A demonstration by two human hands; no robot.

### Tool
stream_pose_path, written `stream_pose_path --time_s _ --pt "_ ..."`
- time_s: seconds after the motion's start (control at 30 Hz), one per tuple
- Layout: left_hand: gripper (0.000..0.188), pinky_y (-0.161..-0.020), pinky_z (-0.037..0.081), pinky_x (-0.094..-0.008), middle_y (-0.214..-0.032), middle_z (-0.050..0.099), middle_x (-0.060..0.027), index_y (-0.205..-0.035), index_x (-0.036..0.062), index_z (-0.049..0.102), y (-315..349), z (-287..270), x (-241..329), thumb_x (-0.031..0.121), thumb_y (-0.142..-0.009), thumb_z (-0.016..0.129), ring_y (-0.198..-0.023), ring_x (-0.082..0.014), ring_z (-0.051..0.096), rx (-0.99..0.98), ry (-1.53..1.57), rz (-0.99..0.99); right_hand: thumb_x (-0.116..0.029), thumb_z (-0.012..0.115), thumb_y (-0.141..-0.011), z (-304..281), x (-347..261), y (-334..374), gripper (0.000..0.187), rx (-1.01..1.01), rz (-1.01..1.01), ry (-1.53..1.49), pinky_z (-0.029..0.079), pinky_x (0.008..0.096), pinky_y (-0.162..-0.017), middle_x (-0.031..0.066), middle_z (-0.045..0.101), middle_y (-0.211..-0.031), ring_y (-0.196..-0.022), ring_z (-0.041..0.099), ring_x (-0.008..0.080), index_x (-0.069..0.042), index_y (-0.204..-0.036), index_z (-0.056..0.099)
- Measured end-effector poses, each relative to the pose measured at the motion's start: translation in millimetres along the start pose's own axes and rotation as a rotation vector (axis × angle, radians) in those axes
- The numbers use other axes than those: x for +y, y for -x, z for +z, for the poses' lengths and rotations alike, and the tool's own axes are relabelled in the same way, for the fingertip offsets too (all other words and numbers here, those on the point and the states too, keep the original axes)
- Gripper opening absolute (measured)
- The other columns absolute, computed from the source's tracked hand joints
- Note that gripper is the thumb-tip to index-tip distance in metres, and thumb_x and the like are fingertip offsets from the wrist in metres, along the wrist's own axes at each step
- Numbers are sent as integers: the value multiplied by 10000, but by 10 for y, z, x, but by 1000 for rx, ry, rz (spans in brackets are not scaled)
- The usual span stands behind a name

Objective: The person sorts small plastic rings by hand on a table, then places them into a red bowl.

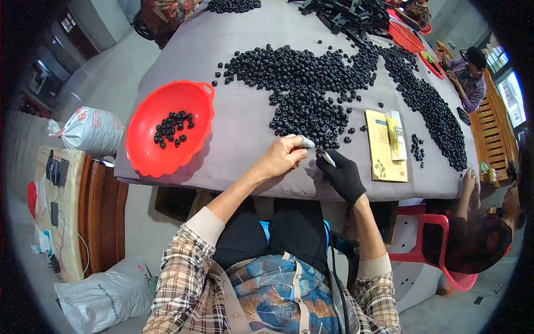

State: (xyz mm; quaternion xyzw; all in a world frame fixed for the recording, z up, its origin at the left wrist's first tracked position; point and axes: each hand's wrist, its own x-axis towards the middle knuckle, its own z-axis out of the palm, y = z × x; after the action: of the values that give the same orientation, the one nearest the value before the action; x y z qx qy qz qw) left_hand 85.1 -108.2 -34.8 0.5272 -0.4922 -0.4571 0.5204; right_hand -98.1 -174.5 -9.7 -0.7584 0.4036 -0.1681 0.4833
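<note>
A: Our grip?
B: Our black-gloved right hand [344, 175] grasps a slim white tool [329, 159]; our grey-tipped left hand [286, 154], we cannot tell. We steady both near small, round black pieces [306, 108] on the grey counter [236, 131].

The head-worn fisheye looks down, near above the hands [282, 157].

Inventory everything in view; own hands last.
table: 1, grey cover, centre
round parts: uncountable, black, heaped on table
scalloped basin: 1, red, table's left, round parts inside
booklet: 1, yellow, table's near right
slim pack: 1, mostly white, on booklet
long parts: pile, black, table's far end
containers: 2+, red, far right
sacks: 2, white, left
bench: 1, brown, right
chair: 1, red, lower right
other people: 4+, varied clothing, around table
left hand: 1, grey fingertip covering, near edge
right hand: 1, black glove, holding pale tool, near edge
</note>
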Motion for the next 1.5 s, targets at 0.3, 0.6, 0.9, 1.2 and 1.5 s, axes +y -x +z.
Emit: stream_pose_path --time_s 0.3,0.6,0.9,1.2,1.5 --pt "111 -568 433 -324 -734 506 -100 -837 6 576 -342 -91 -34 65 -745 595 -651 -215 542 99 -329 286 -247 603 -792 -88 88 -491 260 -19 -194 142 474 304 -715 97 653 -896 -828 634 202 -132 -1024 626" --pt "103 -409 424 -190 -631 549 -21 -897 12 594 -580 -28 101 71 -828 544 -470 -57 511 17 12 -25 -213 592 -771 -176 155 -970 275 126 -194 129 473 302 -710 116 649 -895 -834 634 214 -132 -1032 624" --pt "173 -423 382 -173 -652 560 -6 -843 27 573 -1095 -500 68 157 -904 476 -491 -44 492 167 286 94 -77 547 -795 -73 -186 -1176 251 231 -275 15 480 302 -665 150 639 -843 -747 634 221 -37 -1041 583" --pt "119 -411 351 -160 -609 552 8 -810 35 587 -1120 -418 69 125 -869 534 -463 -23 463 172 427 58 -89 592 -803 61 -238 -1485 228 318 -349 -222 446 237 -677 35 627 -835 -759 543 77 -36 -1025 593" --pt "107 -385 347 -155 -602 572 -6 -770 19 594 -1129 -378 68 84 -850 562 -454 -22 478 145 446 -19 -115 617 -809 20 -215 -1463 259 251 -173 -357 454 222 -664 25 613 -870 -756 539 73 -27 -1051 589"
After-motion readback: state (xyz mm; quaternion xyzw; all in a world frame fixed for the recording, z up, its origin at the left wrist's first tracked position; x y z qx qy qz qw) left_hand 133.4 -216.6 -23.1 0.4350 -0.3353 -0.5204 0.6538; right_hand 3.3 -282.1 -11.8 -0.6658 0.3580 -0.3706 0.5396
